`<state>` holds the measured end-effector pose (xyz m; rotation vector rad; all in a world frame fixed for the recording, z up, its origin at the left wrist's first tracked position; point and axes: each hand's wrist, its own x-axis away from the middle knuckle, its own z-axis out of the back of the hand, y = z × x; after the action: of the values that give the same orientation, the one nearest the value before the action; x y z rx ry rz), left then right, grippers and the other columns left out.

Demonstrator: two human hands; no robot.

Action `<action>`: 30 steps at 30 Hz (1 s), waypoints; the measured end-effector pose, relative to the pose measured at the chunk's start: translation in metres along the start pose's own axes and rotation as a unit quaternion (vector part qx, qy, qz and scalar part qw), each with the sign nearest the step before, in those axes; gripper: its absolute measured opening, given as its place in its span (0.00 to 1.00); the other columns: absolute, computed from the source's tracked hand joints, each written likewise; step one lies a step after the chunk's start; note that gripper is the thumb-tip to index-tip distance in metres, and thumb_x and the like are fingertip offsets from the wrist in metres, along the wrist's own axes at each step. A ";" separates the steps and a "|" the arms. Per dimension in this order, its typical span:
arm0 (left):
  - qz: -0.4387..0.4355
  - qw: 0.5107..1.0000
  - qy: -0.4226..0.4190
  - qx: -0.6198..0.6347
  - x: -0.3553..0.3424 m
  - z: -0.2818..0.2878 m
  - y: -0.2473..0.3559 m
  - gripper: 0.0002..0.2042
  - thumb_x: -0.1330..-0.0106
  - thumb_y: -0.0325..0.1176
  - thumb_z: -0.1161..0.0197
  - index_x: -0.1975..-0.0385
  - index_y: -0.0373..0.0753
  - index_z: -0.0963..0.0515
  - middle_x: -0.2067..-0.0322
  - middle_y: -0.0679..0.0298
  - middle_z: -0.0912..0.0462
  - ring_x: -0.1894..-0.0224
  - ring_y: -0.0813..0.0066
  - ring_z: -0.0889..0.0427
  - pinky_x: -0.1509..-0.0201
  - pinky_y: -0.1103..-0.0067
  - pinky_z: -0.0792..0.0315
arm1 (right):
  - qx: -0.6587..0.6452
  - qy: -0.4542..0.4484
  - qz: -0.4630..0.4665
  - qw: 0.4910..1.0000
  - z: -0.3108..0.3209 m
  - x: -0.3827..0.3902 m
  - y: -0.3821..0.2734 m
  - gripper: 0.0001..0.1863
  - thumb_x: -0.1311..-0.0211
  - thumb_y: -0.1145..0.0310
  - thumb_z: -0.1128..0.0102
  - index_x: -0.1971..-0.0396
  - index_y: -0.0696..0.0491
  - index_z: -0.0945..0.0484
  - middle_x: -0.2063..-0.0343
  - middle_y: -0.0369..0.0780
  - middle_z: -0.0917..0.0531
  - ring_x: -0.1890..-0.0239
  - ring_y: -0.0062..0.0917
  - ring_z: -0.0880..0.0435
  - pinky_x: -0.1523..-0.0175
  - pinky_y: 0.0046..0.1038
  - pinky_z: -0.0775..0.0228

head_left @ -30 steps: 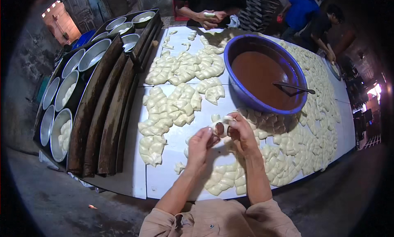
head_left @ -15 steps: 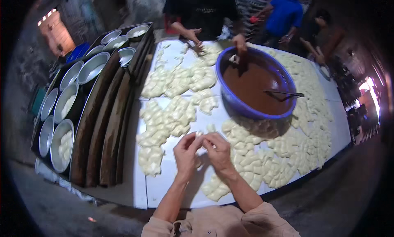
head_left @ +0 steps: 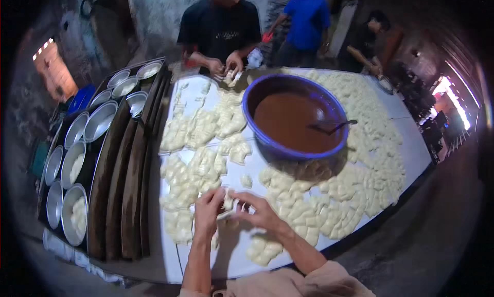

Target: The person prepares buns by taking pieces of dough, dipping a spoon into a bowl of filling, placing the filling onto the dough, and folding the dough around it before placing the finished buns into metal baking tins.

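A small piece of pale dough point(head_left: 228, 201) is between my two hands, above the near part of the white table. My left hand point(head_left: 207, 210) pinches it from the left, fingers curled. From the right, my right hand point(head_left: 259, 210) has its thumb and forefinger bent toward it, their tips at the dough. Flattened pale dough pieces point(head_left: 193, 168) lie in a sheet left of my hands, and more dough pieces point(head_left: 309, 209) spread out to the right. One loose dough piece point(head_left: 246, 181) lies just beyond my hands.
A purple basin point(head_left: 272, 145) of brown filling, a dark-handled spoon point(head_left: 337, 126) in it, stands on the table point(head_left: 172, 266). Metal bowls point(head_left: 73, 214), some holding dough, line a rack at left beside long dark wooden troughs point(head_left: 119, 194). A co-worker point(head_left: 218, 39) works opposite; others stand behind.
My hands have moved slightly apart, with more of the dough showing between them. The co-worker opposite has drawn a hand from the basin and brought both hands together. The view has shifted.
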<state>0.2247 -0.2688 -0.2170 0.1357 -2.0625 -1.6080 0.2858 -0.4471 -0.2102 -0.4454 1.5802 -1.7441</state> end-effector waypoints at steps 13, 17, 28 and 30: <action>-0.107 0.990 -0.037 0.078 0.035 -0.039 -0.008 0.12 0.26 0.27 0.46 0.48 0.31 0.21 0.57 0.61 0.16 0.59 0.79 0.17 0.56 0.80 0.18 | 0.150 0.301 0.149 0.930 -0.030 -0.005 0.032 0.09 0.36 0.73 0.35 0.59 0.55 0.24 0.63 0.43 0.18 0.64 0.35 0.17 0.58 0.35 0.24; -0.158 0.986 -0.055 -0.007 0.049 -0.031 -0.013 0.12 0.29 0.25 0.40 0.47 0.31 0.21 0.55 0.61 0.16 0.60 0.84 0.19 0.62 0.85 0.22 | 0.181 0.298 0.189 0.918 -0.030 -0.006 0.031 0.10 0.34 0.67 0.35 0.71 0.55 0.25 0.76 0.40 0.22 0.71 0.30 0.21 0.66 0.29 0.28; -0.076 0.995 0.049 0.031 0.032 -0.010 -0.036 0.10 0.30 0.31 0.37 0.60 0.28 0.19 0.66 0.62 0.17 0.67 0.78 0.18 0.64 0.79 0.19 | 0.099 0.185 0.075 0.975 -0.041 0.019 0.039 0.08 0.34 0.67 0.37 0.64 0.56 0.18 0.69 0.40 0.17 0.69 0.32 0.16 0.65 0.29 0.25; -0.058 0.998 0.008 -0.012 0.033 -0.005 -0.042 0.10 0.29 0.32 0.37 0.60 0.29 0.19 0.66 0.61 0.17 0.68 0.76 0.17 0.64 0.78 0.18 | 0.173 0.193 0.128 0.957 -0.034 0.027 0.045 0.07 0.34 0.68 0.37 0.63 0.56 0.18 0.69 0.40 0.17 0.68 0.32 0.16 0.64 0.28 0.25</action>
<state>0.1894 -0.2983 -0.2438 0.2626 -2.0569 -1.6936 0.2567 -0.4408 -0.2652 0.2764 1.4603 -1.9247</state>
